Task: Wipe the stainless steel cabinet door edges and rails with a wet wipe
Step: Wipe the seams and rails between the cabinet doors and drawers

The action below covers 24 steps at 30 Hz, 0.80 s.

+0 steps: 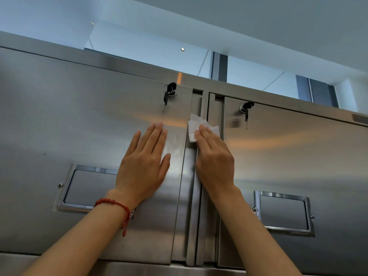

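Wipe (pixel 201 125) pressed on the middle rail (pixel 199 176) between 2 steel cabinet doors.

Right hand (pixel 214 156) lies flat, fingers straight, pinning the white wipe against the rail near the top of the doors. Left hand (pixel 144 162) rests open and flat on the left door (pixel 79 116), holding nothing; a red bracelet (pixel 117 208) circles that wrist. Keys (pixel 169 92) hang in the left door's lock.

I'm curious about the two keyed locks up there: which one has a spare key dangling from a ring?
The lock on the left door, above the left hand. A ring with a second key hangs from it; the right door's lock shows no ring.
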### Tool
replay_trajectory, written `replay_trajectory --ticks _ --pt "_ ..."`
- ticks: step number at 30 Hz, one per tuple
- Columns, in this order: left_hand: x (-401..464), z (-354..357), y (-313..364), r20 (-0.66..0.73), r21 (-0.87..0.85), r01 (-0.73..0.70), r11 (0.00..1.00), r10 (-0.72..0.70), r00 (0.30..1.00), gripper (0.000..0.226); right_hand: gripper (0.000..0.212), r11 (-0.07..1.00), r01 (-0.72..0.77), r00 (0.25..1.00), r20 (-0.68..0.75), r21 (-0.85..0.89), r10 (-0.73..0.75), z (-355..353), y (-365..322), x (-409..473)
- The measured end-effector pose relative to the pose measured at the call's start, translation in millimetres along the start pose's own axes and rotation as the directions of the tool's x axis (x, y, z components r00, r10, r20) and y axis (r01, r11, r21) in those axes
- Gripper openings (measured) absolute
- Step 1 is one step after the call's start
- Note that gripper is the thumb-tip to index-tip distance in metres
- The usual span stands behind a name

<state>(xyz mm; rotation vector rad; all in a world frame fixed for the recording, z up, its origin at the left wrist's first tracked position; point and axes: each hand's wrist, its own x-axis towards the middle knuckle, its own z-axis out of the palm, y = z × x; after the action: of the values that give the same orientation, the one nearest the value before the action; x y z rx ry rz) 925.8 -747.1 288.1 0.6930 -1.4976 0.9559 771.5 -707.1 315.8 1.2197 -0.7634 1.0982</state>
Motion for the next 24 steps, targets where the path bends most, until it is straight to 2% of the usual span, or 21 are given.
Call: replay_trajectory --ticks 20,24 --pt "0 0 0 -0.002 -0.001 0.001 1.000 -0.001 1.000 0.058 0.038 0.999 -0.019 1.000 -0.004 0.028 0.019 4 5 13" --pt "0 1 0 -0.004 0.001 -0.002 1.000 0.002 1.000 0.058 0.037 1.000 0.015 1.000 -0.001 0.019 -0.015 4 8 13"
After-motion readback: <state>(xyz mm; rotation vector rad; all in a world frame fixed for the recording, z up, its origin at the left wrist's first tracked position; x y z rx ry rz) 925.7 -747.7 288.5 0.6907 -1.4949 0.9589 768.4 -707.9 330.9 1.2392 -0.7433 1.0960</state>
